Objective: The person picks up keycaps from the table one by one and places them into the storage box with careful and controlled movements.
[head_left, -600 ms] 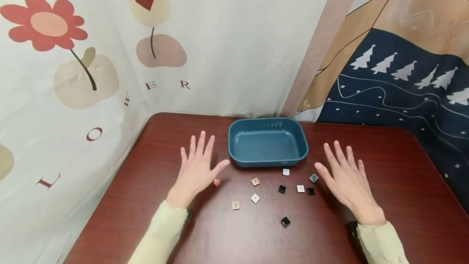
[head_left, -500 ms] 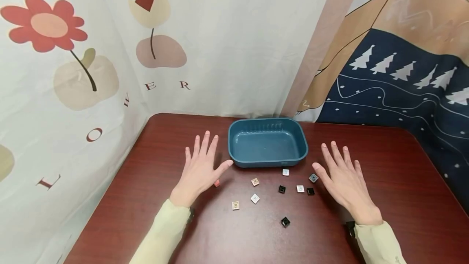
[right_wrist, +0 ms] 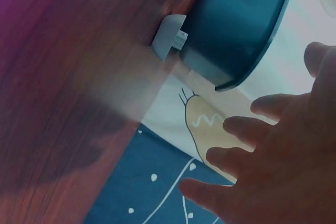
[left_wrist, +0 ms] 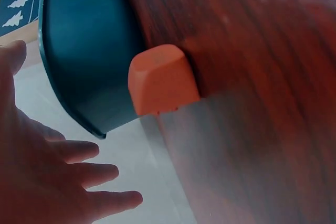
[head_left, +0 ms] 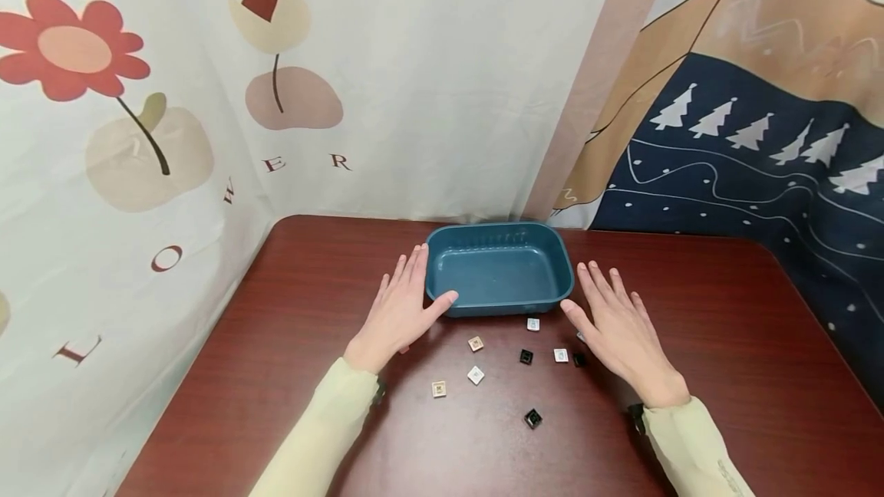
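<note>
Blue bin (head_left: 507, 307) stands far, keycaps (head_left: 561, 356) loose nearer, handling apparently unstarted; left hand (head_left: 399, 314) and right hand (head_left: 619, 334) flank the bin, straight-fingered, holding nothing.

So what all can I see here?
Table: 1, reddish-brown, below
Tub: 1, blue, table's back
White keycaps: 3, white, before tub
Beige keycaps: 2, beige, towards left
Black keycaps: 3, black, right of beige
Grey keycap: 1, grey, towards right
Orange keycap: 1, orange, leftmost
Printed cloth: count unclear, white, tan, navy, behind table
Wrist gadgets: 2, dark, at wrists
Sleeves: 2, pale green, forearms
Left hand: 1, bare, tub's left
Right hand: 1, bare, tub's right
</note>
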Demonstrator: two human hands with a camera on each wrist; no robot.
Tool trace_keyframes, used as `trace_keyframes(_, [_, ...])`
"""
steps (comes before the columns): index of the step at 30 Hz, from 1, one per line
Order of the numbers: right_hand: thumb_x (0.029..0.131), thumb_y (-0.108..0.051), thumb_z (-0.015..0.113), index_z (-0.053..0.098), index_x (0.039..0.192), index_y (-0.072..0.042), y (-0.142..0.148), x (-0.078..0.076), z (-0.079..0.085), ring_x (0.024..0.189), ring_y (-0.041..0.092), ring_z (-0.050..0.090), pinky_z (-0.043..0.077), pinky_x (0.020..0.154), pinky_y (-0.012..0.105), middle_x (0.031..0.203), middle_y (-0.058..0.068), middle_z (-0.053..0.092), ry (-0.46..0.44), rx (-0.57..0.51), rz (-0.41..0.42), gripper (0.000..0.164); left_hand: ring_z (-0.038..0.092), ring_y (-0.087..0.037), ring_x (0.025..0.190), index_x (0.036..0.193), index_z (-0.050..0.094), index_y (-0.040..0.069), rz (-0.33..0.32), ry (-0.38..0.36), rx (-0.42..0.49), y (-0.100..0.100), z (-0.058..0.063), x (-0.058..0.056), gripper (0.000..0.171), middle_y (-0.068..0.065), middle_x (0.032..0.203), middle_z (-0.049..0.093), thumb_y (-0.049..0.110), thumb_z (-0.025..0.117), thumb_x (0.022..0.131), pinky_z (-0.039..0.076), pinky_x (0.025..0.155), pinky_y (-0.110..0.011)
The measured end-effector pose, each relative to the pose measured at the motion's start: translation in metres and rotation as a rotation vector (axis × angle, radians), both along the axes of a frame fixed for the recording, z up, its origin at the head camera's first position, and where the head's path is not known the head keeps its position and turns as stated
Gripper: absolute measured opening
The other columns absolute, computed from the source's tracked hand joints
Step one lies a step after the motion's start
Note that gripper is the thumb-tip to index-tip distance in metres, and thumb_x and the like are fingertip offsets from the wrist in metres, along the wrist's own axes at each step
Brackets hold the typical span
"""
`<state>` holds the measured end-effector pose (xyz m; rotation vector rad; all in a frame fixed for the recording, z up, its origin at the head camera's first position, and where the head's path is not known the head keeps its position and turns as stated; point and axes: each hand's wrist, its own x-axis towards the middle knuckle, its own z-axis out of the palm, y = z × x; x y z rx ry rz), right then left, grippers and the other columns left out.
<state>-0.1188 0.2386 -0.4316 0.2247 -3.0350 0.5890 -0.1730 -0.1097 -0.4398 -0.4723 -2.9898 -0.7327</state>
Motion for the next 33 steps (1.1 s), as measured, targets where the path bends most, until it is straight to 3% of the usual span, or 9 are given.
trace_keyframes(8, [0.107, -0.059, 0.041, 0.030, 0.162, -0.002, -0.008, -0.002, -0.004, 0.154, 0.047, 0.018, 0.017, 0.115, 0.074, 0.165, 0.019, 0.032, -0.011, 0.005, 0.029, 0.080, 0.012, -0.039, 0.158, 0.166, 0.013, 0.004, 0.002, -0.075, -0.029, 0.005, -0.004, -0.005, 0.107, -0.014, 0.173, 0.013, 0.077, 0.045, 0.095, 0.018, 0.119, -0.068])
trace_keyframes(15, [0.108, -0.054, 0.045, 0.032, 0.161, 0.001, -0.010, -0.003, -0.007, 0.154, 0.046, 0.020, 0.019, 0.115, 0.073, 0.164, 0.020, 0.033, -0.001, 0.003, 0.050, 0.077, 0.002, -0.035, 0.159, 0.167, 0.002, 0.007, 0.008, -0.131, -0.067, 0.006, -0.002, -0.006, 0.112, -0.007, 0.174, 0.000, 0.080, 0.045, 0.093, 0.014, 0.122, -0.065])
trace_keyframes(22, [0.107, -0.057, 0.045, 0.032, 0.162, -0.003, -0.007, 0.001, -0.007, 0.153, 0.047, 0.021, 0.019, 0.115, 0.073, 0.165, 0.018, 0.034, 0.002, 0.001, 0.054, 0.078, 0.005, -0.038, 0.159, 0.167, 0.004, 0.007, 0.002, -0.111, -0.087, 0.004, -0.004, -0.011, 0.113, -0.010, 0.174, 0.004, 0.080, 0.048, 0.092, 0.017, 0.120, -0.067])
trace_keyframes(28, [0.104, -0.050, 0.056, 0.037, 0.160, -0.005, -0.004, 0.010, -0.004, 0.152, 0.046, 0.028, 0.023, 0.116, 0.070, 0.164, 0.017, 0.037, 0.067, 0.024, 0.050, 0.075, 0.003, -0.038, 0.159, 0.167, 0.005, 0.009, 0.001, -0.120, -0.071, 0.002, -0.003, -0.013, 0.113, -0.007, 0.174, 0.000, 0.080, 0.050, 0.092, 0.016, 0.120, -0.067])
trace_keyframes(33, [0.100, -0.035, 0.068, 0.052, 0.152, -0.005, -0.006, 0.020, 0.001, 0.143, 0.044, 0.044, 0.037, 0.110, 0.065, 0.156, 0.019, 0.048, 0.182, 0.046, 0.110, 0.061, 0.002, -0.038, 0.159, 0.167, 0.004, 0.008, 0.004, -0.119, -0.079, 0.001, -0.002, -0.013, 0.115, -0.007, 0.174, 0.000, 0.082, 0.048, 0.091, 0.017, 0.120, -0.067])
